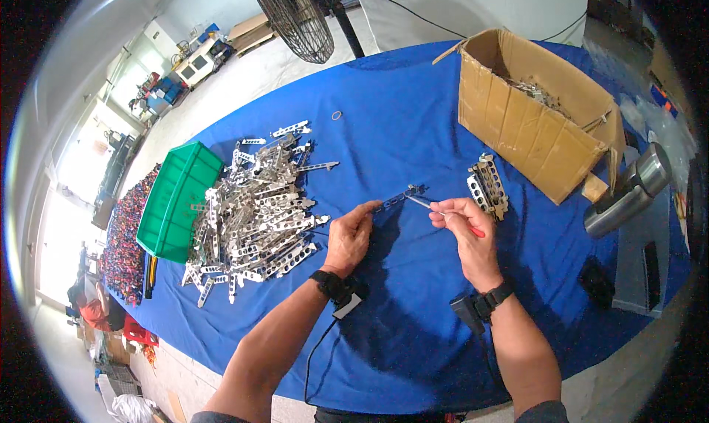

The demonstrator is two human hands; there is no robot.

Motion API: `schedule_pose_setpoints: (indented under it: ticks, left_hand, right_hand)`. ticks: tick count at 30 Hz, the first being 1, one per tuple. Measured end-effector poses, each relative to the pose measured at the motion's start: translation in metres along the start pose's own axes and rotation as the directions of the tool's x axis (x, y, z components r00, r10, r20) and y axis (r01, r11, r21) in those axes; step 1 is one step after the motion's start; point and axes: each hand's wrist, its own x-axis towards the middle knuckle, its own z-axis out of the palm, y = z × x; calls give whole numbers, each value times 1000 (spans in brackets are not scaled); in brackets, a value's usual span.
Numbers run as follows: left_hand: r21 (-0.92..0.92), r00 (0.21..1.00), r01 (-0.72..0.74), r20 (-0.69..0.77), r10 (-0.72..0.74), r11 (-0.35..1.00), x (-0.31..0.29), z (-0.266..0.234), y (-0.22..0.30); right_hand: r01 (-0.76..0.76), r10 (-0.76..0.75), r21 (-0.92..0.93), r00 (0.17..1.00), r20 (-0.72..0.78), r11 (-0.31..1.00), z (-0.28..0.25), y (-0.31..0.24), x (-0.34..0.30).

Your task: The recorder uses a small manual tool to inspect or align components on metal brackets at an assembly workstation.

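My left hand is closed, its fingertips pinching one end of a slim perforated metal bracket just over the blue cloth. In my right hand is a thin pointed tool with a red handle; its metal shaft reaches left, and the tip meets or nearly meets the bracket's far end. Left of my left hand spreads a large heap of similar silvery metal brackets. A smaller stack of them lies beyond my right hand.
A green plastic bin leans at the heap's left side. An open cardboard box holding metal pieces stands back right, near a steel tumbler. A rubber band lies on the blue cloth. Beyond the table stands a fan.
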Motion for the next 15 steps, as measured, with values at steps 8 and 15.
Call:
schedule_pose_setpoints:
  ticks: [8, 15]
  left_hand:
    - [38, 999, -44, -10, 44, 998, 0, 0, 0]
    - [29, 998, -68, 2, 68, 997, 0, 1, -6]
  right_hand:
    - [-7, 7, -9, 1000, -9, 1000, 1, -2, 1]
    - [6, -5, 19, 1000, -18, 1000, -3, 7, 2]
